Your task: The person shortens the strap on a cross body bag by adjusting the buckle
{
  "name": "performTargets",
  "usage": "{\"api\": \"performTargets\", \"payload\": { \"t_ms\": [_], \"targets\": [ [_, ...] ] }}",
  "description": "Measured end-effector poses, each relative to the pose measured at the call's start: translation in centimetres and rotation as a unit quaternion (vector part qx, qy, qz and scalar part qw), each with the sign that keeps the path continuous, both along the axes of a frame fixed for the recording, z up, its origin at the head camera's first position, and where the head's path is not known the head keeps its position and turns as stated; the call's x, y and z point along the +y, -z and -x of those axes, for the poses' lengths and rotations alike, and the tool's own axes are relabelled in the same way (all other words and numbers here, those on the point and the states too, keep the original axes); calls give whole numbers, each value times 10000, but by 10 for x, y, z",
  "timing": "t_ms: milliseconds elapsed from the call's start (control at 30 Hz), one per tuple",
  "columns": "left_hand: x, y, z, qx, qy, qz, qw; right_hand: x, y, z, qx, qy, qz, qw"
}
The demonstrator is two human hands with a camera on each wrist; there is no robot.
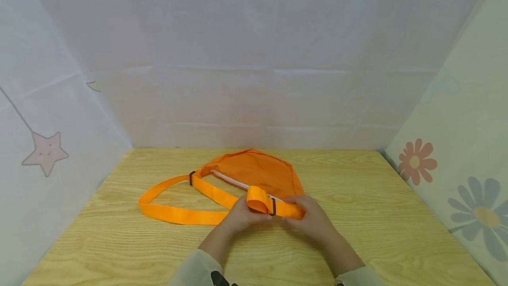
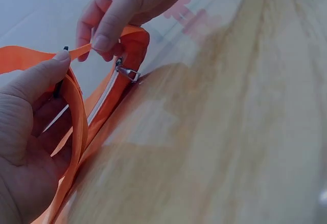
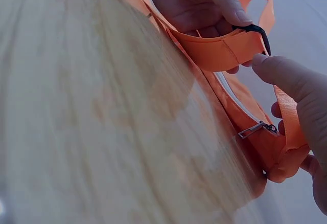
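Observation:
An orange waist bag with a white zipper lies on the wooden table. My left hand pinches the black slider buckle on the bag's orange strap, its thumb on the buckle's edge in the left wrist view. A loop of strap stands up beside the buckle. The right hand grips the strap between thumb and fingers near the bag's right end. A metal zipper pull hangs below that hand in the right wrist view.
A second black slider buckle sits on the strap at the bag's left end, where the strap spreads in a wide loop on the table. A pale cloth wall stands along the back and both sides.

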State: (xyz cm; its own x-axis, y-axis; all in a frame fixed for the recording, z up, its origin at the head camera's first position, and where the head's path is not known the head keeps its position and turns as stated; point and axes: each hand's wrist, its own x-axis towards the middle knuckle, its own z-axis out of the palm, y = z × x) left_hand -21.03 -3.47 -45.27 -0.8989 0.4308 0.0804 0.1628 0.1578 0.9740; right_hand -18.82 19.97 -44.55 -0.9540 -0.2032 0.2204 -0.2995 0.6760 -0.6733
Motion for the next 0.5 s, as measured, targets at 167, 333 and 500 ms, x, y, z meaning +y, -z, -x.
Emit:
{"api": "performTargets", "payload": {
  "t_ms": [167,333,500],
  "targets": [
    [3,2,-1,-28,61,-63,10000,-3,-1,0,-369,35,227,9991],
    [4,3,-1,56,159,-18,9999,-5,0,0,-374,-43,312,9988],
    [4,4,0,54,246,-22,9997,-7,-2,-1,-444,-68,394,9982]
  ]
}}
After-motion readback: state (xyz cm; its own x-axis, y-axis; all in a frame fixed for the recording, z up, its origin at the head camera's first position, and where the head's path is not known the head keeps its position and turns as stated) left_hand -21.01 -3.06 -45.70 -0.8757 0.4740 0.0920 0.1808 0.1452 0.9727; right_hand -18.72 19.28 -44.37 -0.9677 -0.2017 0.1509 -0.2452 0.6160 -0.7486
